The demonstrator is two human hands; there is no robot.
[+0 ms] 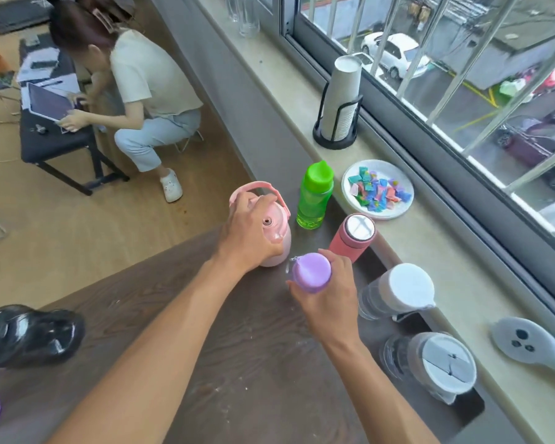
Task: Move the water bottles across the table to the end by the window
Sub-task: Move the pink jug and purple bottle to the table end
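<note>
- The left hand rests on top of the pale pink bottle, its fingers curled over the lid and handle and closed on it.
- The pink bottle stands upright on the dark wooden desk, near the end by the window sill; its long axis runs straight up toward the camera.
- The right hand wraps the purple bottle just below the cap, fingers closed around its body; the bottle's lower part is hidden by the hand.
- The purple bottle's cap faces up toward the camera, so its long axis is roughly vertical. Whether its base touches the desk cannot be told.
- The two held bottles sit just beside each other, purple nearer the person.
- A green bottle and a red bottle stand upright beyond them, close to the sill.
- Two clear bottles with white lids are at the desk's right edge.
- A plate of coloured scraps lies on the sill.
</note>
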